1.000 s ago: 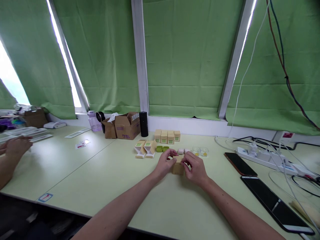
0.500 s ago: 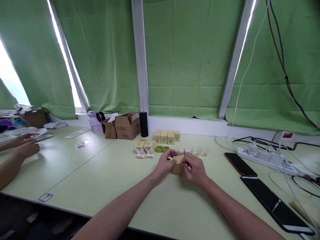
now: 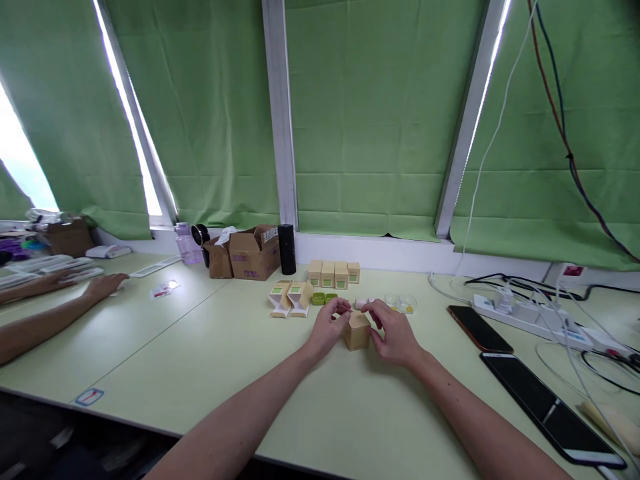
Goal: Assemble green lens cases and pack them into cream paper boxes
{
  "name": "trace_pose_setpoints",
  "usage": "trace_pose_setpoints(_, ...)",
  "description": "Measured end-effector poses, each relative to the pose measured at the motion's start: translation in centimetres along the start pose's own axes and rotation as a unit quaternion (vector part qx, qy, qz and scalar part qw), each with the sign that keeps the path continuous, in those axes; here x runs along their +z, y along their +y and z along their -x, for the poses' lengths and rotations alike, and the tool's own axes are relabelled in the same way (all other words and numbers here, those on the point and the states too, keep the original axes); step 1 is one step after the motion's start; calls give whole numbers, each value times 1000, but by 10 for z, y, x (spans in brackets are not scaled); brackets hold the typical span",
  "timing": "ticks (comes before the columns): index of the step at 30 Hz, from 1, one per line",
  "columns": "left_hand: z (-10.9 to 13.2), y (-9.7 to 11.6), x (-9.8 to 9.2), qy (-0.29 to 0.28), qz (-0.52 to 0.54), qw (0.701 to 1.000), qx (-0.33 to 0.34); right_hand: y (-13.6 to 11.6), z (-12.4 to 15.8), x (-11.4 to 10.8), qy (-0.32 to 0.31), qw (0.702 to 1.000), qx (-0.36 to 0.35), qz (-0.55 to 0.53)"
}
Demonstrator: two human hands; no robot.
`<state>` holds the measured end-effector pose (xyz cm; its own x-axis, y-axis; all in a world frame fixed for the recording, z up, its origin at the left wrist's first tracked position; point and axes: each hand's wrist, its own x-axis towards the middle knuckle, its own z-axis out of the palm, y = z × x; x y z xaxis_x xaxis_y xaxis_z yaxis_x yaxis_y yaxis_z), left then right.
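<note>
A small brown cardboard box stands on the table between my two hands, its top face closed and a corner edge turned toward me. My left hand has its thumb and fingers bent against the box's left and back edges. On the other side, my right hand grips the right side with thumb and curled fingers. Just behind are two green containers, a pale pink piece partly covered by my fingers, and clear round cups with yellow bits inside. Two open cartons lie left of these.
Several closed small boxes stand in a row near the wall. A black cylinder and larger cardboard boxes are farther left. Phones, a power strip and cables occupy the right. Another person's hand is at far left.
The small box has turned a little, showing a corner edge and more of its top. My right fingers have shifted toward its side. The other person's hand has moved right.
</note>
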<state>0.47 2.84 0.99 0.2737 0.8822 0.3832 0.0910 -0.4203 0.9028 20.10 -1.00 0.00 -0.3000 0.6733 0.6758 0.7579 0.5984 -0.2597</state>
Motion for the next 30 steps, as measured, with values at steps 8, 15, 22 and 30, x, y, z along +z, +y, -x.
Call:
trace_pose_setpoints(8,-3,-3,-2,53,1,998,-20,13,2,0,33,998,34,-33)
trace_pose_setpoints(15,-1,-2,0,4,47,998,-38,3,3,0,-38,998,-46,3)
trace_pose_setpoints(22,-4,-3,-5,78,-60,993,-65,25,1,6,-4,987,136,80)
trace_pose_setpoints(30,-5,-6,-5,73,-91,988,-99,28,-1,9,-74,961,257,74)
